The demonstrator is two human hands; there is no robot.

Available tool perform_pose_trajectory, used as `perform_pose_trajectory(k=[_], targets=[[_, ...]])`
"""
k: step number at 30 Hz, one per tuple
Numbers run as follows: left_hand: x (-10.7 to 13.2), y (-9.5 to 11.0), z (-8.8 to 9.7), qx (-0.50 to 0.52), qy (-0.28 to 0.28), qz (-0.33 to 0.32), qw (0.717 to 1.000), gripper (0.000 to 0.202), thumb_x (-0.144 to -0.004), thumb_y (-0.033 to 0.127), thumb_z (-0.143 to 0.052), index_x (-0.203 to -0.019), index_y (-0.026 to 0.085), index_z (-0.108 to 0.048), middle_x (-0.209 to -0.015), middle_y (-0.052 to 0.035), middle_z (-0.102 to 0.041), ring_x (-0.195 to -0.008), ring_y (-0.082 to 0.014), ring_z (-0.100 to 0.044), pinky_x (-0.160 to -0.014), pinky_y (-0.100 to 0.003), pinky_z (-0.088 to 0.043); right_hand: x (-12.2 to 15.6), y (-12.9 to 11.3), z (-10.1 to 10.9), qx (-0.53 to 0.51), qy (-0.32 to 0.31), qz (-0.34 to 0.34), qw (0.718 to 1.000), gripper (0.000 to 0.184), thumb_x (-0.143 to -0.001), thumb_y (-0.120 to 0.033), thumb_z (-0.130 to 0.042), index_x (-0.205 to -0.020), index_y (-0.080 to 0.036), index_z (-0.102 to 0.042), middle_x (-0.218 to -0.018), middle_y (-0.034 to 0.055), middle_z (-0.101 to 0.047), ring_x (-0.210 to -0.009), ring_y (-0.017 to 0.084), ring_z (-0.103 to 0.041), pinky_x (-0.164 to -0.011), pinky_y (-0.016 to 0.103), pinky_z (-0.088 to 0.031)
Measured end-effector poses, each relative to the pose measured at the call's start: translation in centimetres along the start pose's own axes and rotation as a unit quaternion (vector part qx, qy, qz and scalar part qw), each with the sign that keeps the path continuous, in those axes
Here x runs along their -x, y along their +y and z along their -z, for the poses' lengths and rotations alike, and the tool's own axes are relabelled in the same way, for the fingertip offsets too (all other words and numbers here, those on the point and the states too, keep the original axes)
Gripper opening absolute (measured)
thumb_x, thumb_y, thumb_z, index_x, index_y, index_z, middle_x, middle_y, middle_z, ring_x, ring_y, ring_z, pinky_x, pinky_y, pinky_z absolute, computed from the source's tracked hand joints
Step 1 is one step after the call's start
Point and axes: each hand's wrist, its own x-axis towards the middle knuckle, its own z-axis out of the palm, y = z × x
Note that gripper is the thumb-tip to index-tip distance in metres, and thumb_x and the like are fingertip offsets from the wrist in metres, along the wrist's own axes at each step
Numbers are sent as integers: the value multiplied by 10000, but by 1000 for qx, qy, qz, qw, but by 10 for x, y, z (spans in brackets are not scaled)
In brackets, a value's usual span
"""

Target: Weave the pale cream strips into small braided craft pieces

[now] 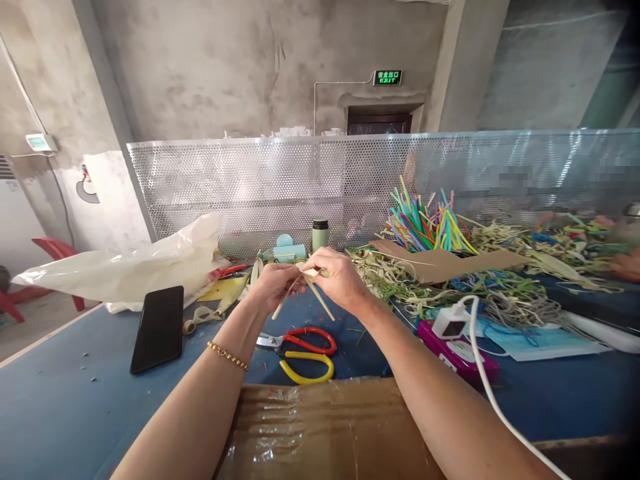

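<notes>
My left hand (280, 281) and right hand (340, 277) both pinch pale strips (322, 301) between thumb and fingers, the fingertips close together, with two free ends hanging over the blue table (65, 400); my fingers hide the join. I judge the strips very light, stiffish but springy, liable to split if bent sharply, so best gripped flat near the join. Scissors (300, 356) lie nearer me, a straw-like heap (395, 283) to my right.

Gold-coloured round-bead bracelet (227, 356) on left forearm (203, 400); right forearm (433, 380) bare.
</notes>
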Motion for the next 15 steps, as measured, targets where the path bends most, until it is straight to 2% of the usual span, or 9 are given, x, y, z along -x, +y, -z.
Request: perform_pose_trajectory(k=[7, 15], targets=[[4, 4, 1, 38, 23, 47, 998, 51, -746, 87, -639, -701, 98, -660, -698, -113, -718, -571, -191, -689, -522, -264, -485, 3, 9, -4, 39, 5, -12, 999, 91, -837, -155, -667, -803, -204, -736, -768, 26, -624, -757, 150, -567, -703, 272, -415], [2, 4, -1, 69, 6, 21, 997, 99, -705, 46, -657, -627, 106, -643, -640, -116, -697, -601, -215, -695, -595, -307, -538, 2, 6, -3, 73, -1, 14, 997, 99, -801, -96, -707, -765, -186, -728, -747, 23, -650, -754, 156, -576, -720, 280, -420]])
